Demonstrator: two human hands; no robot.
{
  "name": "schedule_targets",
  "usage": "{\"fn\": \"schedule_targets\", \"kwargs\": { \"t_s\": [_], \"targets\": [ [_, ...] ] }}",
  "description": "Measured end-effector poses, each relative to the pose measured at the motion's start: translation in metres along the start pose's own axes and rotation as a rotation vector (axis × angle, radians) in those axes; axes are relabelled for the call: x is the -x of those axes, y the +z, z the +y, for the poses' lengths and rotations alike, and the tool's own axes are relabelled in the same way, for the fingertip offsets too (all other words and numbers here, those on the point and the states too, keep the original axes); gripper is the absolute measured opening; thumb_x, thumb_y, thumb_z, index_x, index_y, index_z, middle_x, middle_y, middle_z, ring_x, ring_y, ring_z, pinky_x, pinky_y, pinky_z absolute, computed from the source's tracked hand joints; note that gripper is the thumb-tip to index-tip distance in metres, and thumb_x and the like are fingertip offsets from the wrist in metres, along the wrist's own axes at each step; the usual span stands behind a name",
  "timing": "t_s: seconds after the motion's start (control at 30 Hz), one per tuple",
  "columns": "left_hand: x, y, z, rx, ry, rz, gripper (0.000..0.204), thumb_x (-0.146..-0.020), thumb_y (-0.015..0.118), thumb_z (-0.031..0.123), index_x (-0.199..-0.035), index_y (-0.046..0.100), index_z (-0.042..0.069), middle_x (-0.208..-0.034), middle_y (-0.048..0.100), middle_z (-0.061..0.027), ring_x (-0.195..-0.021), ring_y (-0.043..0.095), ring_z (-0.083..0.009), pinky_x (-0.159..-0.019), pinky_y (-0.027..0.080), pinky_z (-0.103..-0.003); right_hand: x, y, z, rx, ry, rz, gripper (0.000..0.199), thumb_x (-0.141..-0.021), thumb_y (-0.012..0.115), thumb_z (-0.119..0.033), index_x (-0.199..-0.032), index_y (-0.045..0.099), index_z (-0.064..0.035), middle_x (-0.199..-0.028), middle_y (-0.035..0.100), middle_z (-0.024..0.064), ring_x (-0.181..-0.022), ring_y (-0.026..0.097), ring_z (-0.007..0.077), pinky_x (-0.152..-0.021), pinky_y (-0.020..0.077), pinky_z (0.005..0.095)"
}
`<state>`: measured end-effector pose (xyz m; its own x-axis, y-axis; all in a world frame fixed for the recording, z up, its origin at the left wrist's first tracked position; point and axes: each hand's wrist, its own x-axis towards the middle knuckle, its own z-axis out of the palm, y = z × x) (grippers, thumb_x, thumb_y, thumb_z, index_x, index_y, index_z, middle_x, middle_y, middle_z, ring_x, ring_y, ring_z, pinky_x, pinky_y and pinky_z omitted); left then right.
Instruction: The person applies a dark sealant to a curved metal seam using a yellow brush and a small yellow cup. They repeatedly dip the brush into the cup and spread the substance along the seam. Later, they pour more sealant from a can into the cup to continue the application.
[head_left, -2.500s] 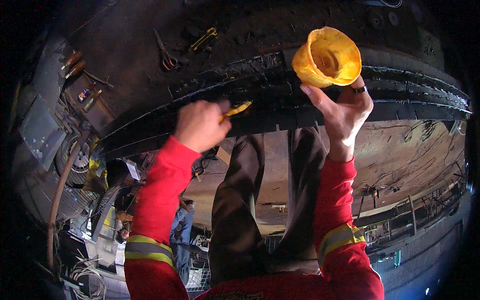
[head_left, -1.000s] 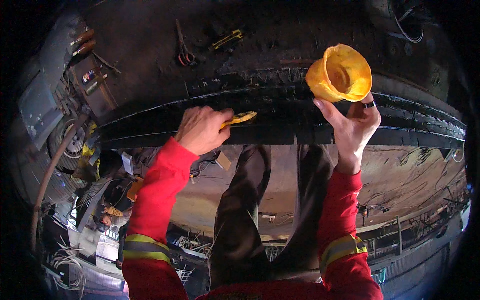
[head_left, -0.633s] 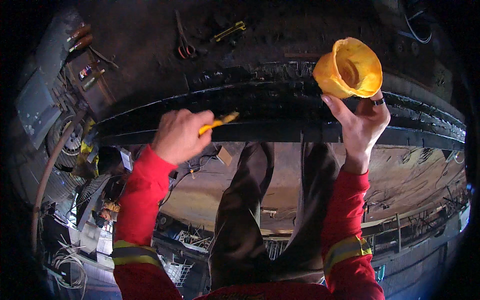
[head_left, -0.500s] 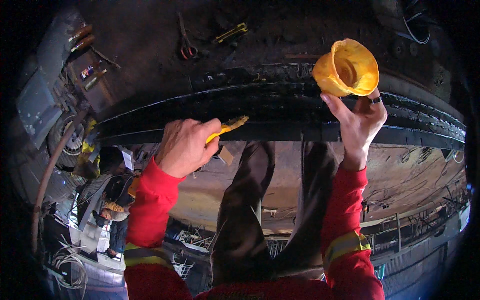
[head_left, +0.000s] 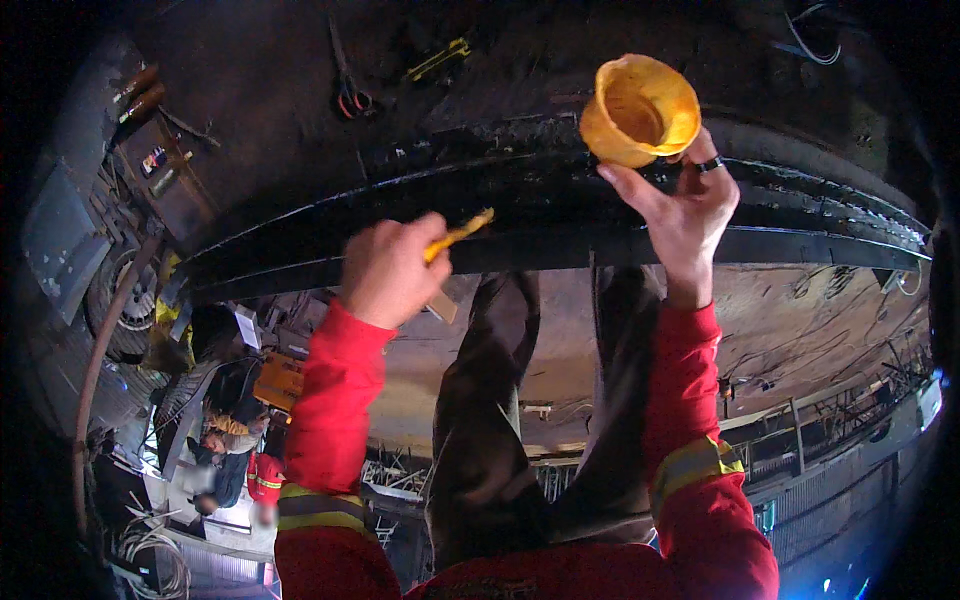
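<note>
My left hand [head_left: 395, 268] is closed round the yellow handle of a small brush [head_left: 461, 235]. Its brownish tip points right over a long, dark metal beam [head_left: 540, 235] that runs across in front of me. Farther right, my right hand [head_left: 690, 215] grips a yellow-orange cup [head_left: 615, 135] from below. The cup is tilted so that its open mouth faces up, and its inside is stained darker orange. Brush and cup are apart from each other.
Beyond the beam lie scissors with red-and-black handles [head_left: 352, 100] and a yellow tool [head_left: 438, 60]. Bottles [head_left: 142, 100], a wheel [head_left: 135, 290] and a thick pipe [head_left: 100, 350] are at the left. Other people [head_left: 235, 450] are at the lower left, beside an orange box [head_left: 279, 380].
My left hand has shifted a little right and turned the brush, whose tip has risen. My right hand and the cup have moved slightly left and up in view. The whole view has shifted.
</note>
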<state>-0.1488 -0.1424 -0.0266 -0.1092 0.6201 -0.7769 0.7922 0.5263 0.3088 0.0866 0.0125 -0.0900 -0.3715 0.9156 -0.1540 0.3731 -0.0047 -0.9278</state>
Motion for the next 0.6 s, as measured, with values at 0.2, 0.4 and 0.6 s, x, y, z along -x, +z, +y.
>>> {"fn": "schedule_targets", "kwargs": {
  "t_s": [0.2,0.4,0.6],
  "targets": [
    [-0.011,-0.008,0.016,0.432,0.076,-0.041,0.011,-0.081,0.071,0.010,-0.088,0.067,0.002,-0.080,0.071,-0.0148,-0.068,0.070,-0.0261,-0.062,0.050,-0.033,-0.004,-0.008,-0.005,0.004,0.003,0.036,0.060,-0.060,0.094,-0.019,-0.114,0.069,-0.0054,-0.102,0.068,0.0026,-0.088,0.058,0.0124,-0.079,0.0461,0.0267],
    [-0.039,-0.002,0.000,0.326,0.063,-0.201,0.019,-0.083,0.070,0.012,-0.096,0.069,-0.002,-0.079,0.069,-0.0102,-0.076,0.065,-0.0117,-0.066,0.049,-0.028,0.000,-0.013,-0.001,-0.035,-0.013,0.021,0.059,-0.062,0.094,-0.018,-0.113,0.069,-0.0042,-0.104,0.068,0.0031,-0.089,0.058,0.0123,-0.080,0.0457,0.0269],
    [-0.029,-0.041,-0.078,0.665,-0.017,-0.326,0.016,-0.086,0.072,0.009,-0.097,0.069,-0.002,-0.092,0.070,-0.0061,-0.083,0.062,-0.0080,-0.073,0.050,-0.025,0.003,-0.026,0.001,-0.096,0.077,0.069,0.052,-0.064,0.093,-0.013,-0.107,0.068,-0.0004,-0.101,0.066,0.0011,-0.088,0.054,0.0100,-0.081,0.0438,0.0257]
  ]
}}
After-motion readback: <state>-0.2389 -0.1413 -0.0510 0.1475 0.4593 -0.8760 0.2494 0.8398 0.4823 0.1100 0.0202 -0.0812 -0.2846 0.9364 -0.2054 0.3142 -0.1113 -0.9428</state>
